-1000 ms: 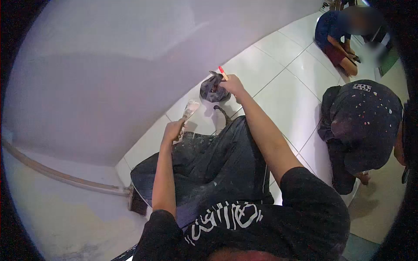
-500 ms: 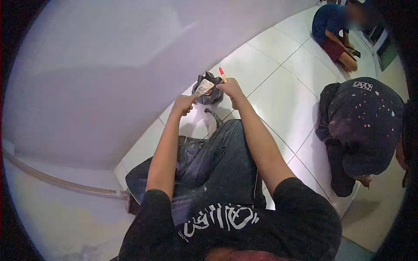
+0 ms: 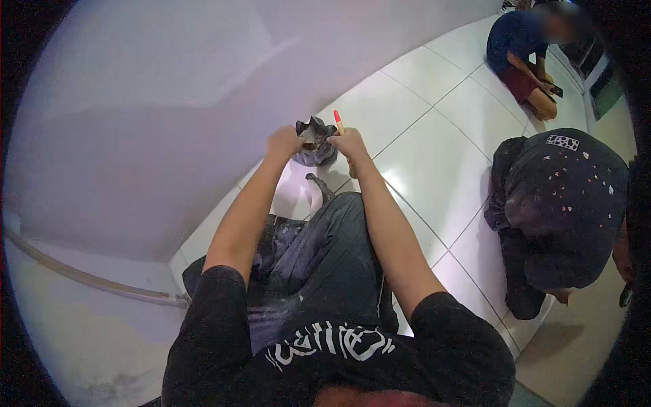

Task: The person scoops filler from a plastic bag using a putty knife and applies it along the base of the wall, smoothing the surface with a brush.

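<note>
A dark plastic bag (image 3: 316, 154) with an open top stands on the white floor tiles close to the wall. My left hand (image 3: 283, 142) is closed at the bag's left rim; the scraper's blade is not visible now, and what the fingers hold is hidden. On the right side of the bag, my right hand (image 3: 350, 143) grips a wooden-handled tool (image 3: 338, 122) with a red tip pointing up. Its fingers are beside the bag's rim.
The pale wall (image 3: 156, 136) rises at the left, with a rail (image 3: 88, 275) low down. A person in dark clothes (image 3: 569, 203) crouches at the right. Another person (image 3: 519, 61) sits at the upper right, holding a phone (image 3: 556, 90).
My left hand has moved up and right to the bag, and the pale scraper has gone out of sight. My right hand has shifted slightly left, still gripping the red-tipped tool.
</note>
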Demonstrator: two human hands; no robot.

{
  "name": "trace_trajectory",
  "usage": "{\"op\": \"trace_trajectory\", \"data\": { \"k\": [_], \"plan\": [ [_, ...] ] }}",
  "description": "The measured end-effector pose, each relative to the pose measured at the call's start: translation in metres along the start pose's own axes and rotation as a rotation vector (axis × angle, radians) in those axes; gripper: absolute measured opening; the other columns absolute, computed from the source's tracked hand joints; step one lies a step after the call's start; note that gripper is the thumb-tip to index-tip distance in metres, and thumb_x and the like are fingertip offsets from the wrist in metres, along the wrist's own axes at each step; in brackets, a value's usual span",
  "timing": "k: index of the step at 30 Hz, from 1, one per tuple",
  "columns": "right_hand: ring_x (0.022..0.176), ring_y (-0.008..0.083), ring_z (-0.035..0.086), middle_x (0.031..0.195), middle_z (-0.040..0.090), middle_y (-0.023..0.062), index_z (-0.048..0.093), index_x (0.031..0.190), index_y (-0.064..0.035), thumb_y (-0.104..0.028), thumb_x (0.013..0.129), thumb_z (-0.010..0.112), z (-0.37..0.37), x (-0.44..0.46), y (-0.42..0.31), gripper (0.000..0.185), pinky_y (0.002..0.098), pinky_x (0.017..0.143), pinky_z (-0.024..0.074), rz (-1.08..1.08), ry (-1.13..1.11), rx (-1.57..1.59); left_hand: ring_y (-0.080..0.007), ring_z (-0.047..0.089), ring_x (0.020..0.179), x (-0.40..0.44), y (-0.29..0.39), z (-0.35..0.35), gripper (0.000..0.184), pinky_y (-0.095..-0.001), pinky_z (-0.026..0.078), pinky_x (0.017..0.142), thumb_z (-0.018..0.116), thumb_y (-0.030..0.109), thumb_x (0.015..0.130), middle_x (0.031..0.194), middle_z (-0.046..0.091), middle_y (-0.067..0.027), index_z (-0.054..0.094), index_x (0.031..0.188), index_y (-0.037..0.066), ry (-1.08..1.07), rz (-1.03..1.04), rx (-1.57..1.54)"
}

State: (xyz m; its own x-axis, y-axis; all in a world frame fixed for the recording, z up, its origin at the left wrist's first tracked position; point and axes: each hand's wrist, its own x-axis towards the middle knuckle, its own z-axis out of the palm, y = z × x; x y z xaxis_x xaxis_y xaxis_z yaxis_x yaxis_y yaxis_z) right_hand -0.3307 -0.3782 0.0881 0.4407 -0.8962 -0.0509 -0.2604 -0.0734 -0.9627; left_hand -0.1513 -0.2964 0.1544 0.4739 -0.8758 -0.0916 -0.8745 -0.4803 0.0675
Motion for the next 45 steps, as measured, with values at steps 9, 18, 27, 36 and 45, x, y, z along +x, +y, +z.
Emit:
{"op": "trace_trajectory", "data": {
  "k": [9,18,27,36,45],
  "plan": [
    [0.057,0.0173,0.057,0.063,0.06,0.0059,0.064,0.074,-0.0006,-0.02,0.072,0.078,0.008,0.009,0.012,0.024,0.0352,0.054,0.0457,0.021,0.007,0.04,-0.0385,0.067,0.085,0.007,-0.01,0.003,0.045,-0.0497,0.053,0.075,0.068,0.052,0.079,0.088,0.07,-0.0187,0.073,0.086,0.007,0.099,0.163,0.086],
    [0.059,0.0211,0.06,0.065,0.063,0.0093,0.067,0.078,-0.0008,-0.021,0.07,0.078,0.0,0.002,0.001,0.025,0.0369,0.057,0.0487,0.07,-0.019,0.032,-0.0376,0.067,0.087,-0.01,-0.01,0.006,0.037,-0.0492,0.053,0.075,0.062,0.042,0.087,0.09,0.069,-0.019,0.069,0.093,0.007,0.018,0.326,0.254],
    [0.063,0.0205,0.06,0.071,0.064,0.0095,0.066,0.086,0.001,-0.02,0.072,0.079,-0.001,-0.004,-0.007,0.029,0.0361,0.059,0.0478,0.095,-0.022,0.088,-0.0398,0.066,0.09,-0.014,-0.037,0.024,0.033,-0.0513,0.052,0.076,0.061,0.039,0.09,0.091,0.069,-0.0192,0.067,0.092,0.007,0.061,0.322,0.142],
    [0.06,0.0174,0.057,0.068,0.061,0.0057,0.064,0.081,-0.0012,-0.018,0.073,0.076,0.006,0.005,0.004,0.022,0.034,0.056,0.0452,0.053,-0.007,0.07,-0.0404,0.065,0.084,-0.01,-0.048,0.026,0.031,-0.0509,0.052,0.073,0.06,0.039,0.091,0.086,0.068,-0.0181,0.066,0.092,0.008,0.179,0.324,0.065],
    [0.062,0.0161,0.053,0.067,0.059,0.0056,0.063,0.079,0.0018,-0.016,0.073,0.073,0.002,0.002,-0.001,0.022,0.0377,0.056,0.0427,-0.072,-0.023,-0.026,-0.0356,0.068,0.076,-0.023,-0.06,0.048,0.025,-0.0478,0.053,0.064,0.064,0.032,0.085,0.083,0.069,-0.0154,0.068,0.082,0.008,0.36,0.278,0.128]
  ]
}}
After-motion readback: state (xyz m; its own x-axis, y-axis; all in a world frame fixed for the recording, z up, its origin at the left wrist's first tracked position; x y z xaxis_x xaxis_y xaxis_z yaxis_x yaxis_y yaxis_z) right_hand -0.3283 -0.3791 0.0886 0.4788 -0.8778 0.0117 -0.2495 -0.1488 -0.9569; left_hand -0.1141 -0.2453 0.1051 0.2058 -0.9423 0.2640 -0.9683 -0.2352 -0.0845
